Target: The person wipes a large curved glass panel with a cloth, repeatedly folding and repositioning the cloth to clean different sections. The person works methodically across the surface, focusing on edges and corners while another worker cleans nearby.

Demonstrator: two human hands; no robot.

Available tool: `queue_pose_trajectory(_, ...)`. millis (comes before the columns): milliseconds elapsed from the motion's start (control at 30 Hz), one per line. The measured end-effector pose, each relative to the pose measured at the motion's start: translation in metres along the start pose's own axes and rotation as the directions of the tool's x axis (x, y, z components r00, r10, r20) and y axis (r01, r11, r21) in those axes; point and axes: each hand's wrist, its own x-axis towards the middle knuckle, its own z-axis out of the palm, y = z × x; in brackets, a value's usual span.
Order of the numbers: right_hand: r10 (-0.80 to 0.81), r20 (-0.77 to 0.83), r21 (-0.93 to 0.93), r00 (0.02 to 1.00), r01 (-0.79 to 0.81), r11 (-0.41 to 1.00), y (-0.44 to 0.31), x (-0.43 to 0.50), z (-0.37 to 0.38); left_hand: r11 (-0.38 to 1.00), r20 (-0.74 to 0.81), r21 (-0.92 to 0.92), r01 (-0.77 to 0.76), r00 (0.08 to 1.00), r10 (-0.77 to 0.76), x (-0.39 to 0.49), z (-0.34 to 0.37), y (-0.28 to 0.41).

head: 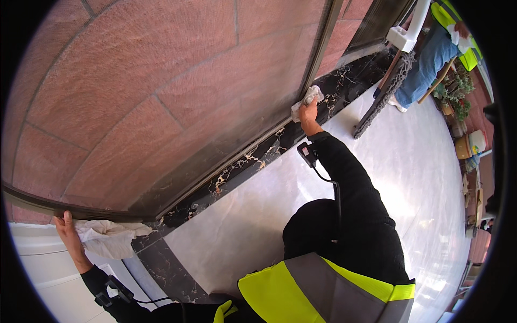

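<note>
My right hand (pixel 309 118) grips a crumpled white cloth (pixel 312 95). It presses the cloth to the lower right corner of a large glass panel (pixel 194 105) with a dark metal frame (pixel 321 44). Over at the left, my left hand (pixel 71 238) touches the panel's frame along its near edge. A second white cloth (pixel 111 238) lies bunched beside that hand, just under the frame. Whether my left fingers grip this cloth or only the frame is hidden. Red stone tiles show through the glass. Under the panel runs a black marble skirting (pixel 226 177) with pale veins.
A grey dust mop (pixel 383 97) stands at the right, close to a person in blue jeans (pixel 430 60) and a yellow vest. Potted plants (pixel 458 91) and boxes line the right rim. Shiny grey floor (pixel 226 226) lies beneath me; white panelling (pixel 44 258) is at lower left.
</note>
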Motion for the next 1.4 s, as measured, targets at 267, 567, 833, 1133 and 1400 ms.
queue_pose_trajectory(267, 0.278, 0.089, 0.094, 0.957, -0.285, 0.954, -0.007, -0.027, 0.027, 0.999, -0.012, -0.005, -0.033, 0.999, 0.033, -0.004, 0.003, 0.006)
queue_pose_trajectory(567, 0.297, 0.724, -0.047, 0.623, -0.384, 0.922, -0.073, -0.136, 0.026, 0.999, -0.024, 0.040, -0.032, 0.999, 0.033, -0.003, 0.010, 0.015)
queue_pose_trajectory(833, -0.234, 0.972, 0.215, -0.017, -0.331, 0.919, -0.162, -0.162, -0.071, 0.998, -0.007, -0.019, -0.052, 0.999, 0.052, -0.002, 0.010, 0.007)
queue_pose_trajectory(1133, -0.825, -0.393, 0.270, 0.407, 0.908, 0.319, -0.351, -0.026, -0.193, 0.979, 0.046, -0.181, -0.097, 0.993, 0.107, -0.002, 0.017, 0.010)
queue_pose_trajectory(1400, -0.839, -0.506, -0.229, 0.200, 0.907, 0.354, -0.328, 0.029, -0.135, 0.993, 0.066, -0.081, -0.080, 0.994, 0.086, 0.004, 0.015, 0.010)
